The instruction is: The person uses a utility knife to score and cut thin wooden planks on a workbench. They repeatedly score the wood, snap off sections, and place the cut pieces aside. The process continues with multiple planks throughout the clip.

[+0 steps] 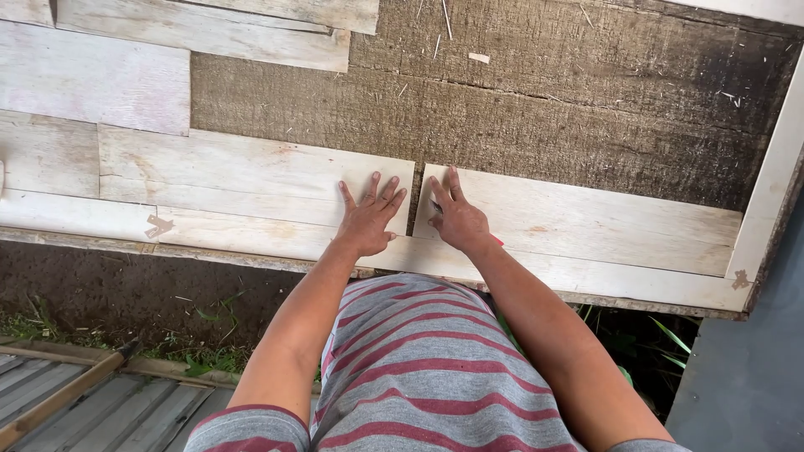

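Pale wooden planks (251,180) lie flat under both hands, smooth-sawn and rectangular. Left hand (368,219) rests palm-down with fingers spread on the plank end; just beside it, across a narrow gap, right hand (456,218) presses fingers together on a second pale plank (586,222), something red barely showing beneath. Beyond the fingertips stretches a rough, dark, fibrous board (502,100).

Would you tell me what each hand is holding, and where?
Nothing is gripped: the left hand lies flat on the left veneer sheet; the right hand presses the right veneer sheet near its left end.
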